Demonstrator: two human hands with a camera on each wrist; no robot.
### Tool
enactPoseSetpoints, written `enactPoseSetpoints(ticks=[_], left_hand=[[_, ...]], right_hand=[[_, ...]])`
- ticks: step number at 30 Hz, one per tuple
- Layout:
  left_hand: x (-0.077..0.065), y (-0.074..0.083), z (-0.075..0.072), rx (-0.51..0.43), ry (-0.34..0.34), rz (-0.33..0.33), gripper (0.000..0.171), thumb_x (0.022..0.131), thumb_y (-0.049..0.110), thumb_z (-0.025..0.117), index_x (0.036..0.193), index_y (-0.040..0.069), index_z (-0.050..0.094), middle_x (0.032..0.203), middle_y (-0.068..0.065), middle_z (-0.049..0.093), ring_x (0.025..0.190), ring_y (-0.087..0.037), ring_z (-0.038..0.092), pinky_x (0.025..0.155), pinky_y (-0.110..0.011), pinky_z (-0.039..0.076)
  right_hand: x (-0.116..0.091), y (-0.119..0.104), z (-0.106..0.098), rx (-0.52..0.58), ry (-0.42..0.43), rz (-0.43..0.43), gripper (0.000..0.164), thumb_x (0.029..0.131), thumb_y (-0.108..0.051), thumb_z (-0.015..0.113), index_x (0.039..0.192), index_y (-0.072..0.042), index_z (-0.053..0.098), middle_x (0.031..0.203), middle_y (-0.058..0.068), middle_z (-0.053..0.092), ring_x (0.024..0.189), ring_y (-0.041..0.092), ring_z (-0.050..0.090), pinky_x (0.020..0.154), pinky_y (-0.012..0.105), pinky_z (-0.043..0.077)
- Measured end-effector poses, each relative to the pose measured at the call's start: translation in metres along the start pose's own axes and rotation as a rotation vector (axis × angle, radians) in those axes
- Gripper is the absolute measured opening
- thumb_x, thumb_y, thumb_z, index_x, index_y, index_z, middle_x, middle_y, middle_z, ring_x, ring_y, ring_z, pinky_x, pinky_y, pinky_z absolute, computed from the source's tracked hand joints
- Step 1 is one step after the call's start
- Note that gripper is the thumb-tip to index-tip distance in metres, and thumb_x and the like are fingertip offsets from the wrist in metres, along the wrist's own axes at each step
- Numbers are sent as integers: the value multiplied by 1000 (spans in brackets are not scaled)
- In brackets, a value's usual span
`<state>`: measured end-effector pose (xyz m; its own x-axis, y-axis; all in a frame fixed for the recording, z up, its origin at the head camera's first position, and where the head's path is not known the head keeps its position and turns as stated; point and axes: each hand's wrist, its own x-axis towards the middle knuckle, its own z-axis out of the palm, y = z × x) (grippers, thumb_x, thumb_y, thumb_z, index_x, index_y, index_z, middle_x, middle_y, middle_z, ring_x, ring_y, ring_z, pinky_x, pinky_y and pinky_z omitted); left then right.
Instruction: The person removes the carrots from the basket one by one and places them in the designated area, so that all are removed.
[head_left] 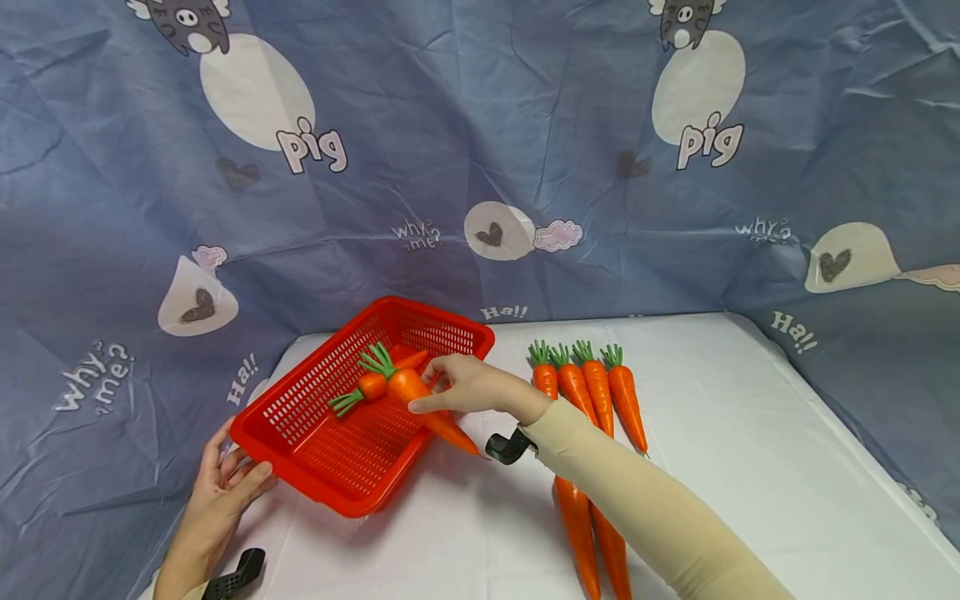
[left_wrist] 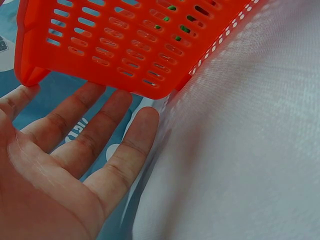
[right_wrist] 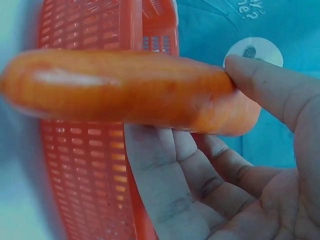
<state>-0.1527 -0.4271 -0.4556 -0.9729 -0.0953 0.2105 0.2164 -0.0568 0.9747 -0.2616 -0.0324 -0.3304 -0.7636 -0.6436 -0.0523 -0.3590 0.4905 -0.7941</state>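
My right hand [head_left: 471, 383] pinches an orange carrot [head_left: 412, 389] with a green top between thumb and fingers. The carrot slants across the right rim of a red plastic basket [head_left: 397, 475], its top over the inside and its tip outside. In the right wrist view, the thumb lies on one side of the carrot [right_wrist: 110, 85] and the fingers on the other. Another carrot [head_left: 371, 385] lies in the basket, partly hidden behind the held one. My left hand [head_left: 217, 492] touches the basket's near left corner; in the left wrist view its spread fingers [left_wrist: 90, 135] meet the basket's lower edge.
Several carrots [head_left: 628, 400] lie side by side on the white table [head_left: 720, 450], right of the basket, partly hidden under the right sleeve [head_left: 637, 500]. A blue patterned cloth [head_left: 420, 167] hangs behind the table and along its sides.
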Motion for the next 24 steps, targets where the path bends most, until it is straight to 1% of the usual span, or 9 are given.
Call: enactPoseSetpoints(ticks=[3,4,6,11,16,18,21,24], left_hand=[[0,0,1,2,0,-6,81,103,-4,65,162,34,24,130,15,67,108,-2,71,82,-25,65],[0,0,1,-1,-1,-5,81,103,-4,65,162,34,24,130,15,67,108,-2,71,82,-25,65],[0,0,1,-9,-3,6,82,102,-6,64,162,33,24,129,15,68,107,-2,72,82,-25,65],[0,0,1,-18,-2,19,83,102,-9,63,162,32,25,128,14,70,106,-2,72,81,-25,65],[0,0,1,-5,3,5,82,102,-6,64,162,34,25,129,15,68,107,-1,71,81,-25,65],[0,-1,1,-12,-1,14,82,102,-7,64,162,33,25,129,14,69,107,-2,72,81,-25,65],[0,-1,1,-20,-8,30,83,102,-9,63,162,32,25,128,13,70,105,-2,72,80,-25,66],[0,-1,1,-19,-9,37,83,102,-9,64,163,32,24,127,13,71,105,-3,73,80,-25,66]], right_hand=[[-5,5,-4,85,-9,24,42,94,-34,84,119,-7,65,96,3,64,76,17,68,76,33,66],[-6,8,-6,105,-8,30,42,94,-33,84,119,-7,64,95,3,63,76,17,68,77,36,67],[-9,12,-8,123,-4,37,43,95,-33,84,121,-6,63,95,3,62,77,15,67,78,38,67],[-15,22,-13,143,10,59,45,95,-33,83,124,-5,62,95,3,61,85,14,64,77,36,67],[-23,29,-19,166,30,77,43,95,-32,83,121,-6,62,94,3,61,85,15,63,79,39,67],[-27,32,-21,165,36,78,41,95,-32,83,120,-6,62,94,4,61,86,15,63,80,40,67],[-32,35,-25,154,45,78,39,97,-33,81,119,-6,63,95,3,61,89,15,63,78,37,66],[-38,38,-28,149,49,75,37,97,-33,80,118,-6,63,96,3,62,90,15,64,79,39,67]])
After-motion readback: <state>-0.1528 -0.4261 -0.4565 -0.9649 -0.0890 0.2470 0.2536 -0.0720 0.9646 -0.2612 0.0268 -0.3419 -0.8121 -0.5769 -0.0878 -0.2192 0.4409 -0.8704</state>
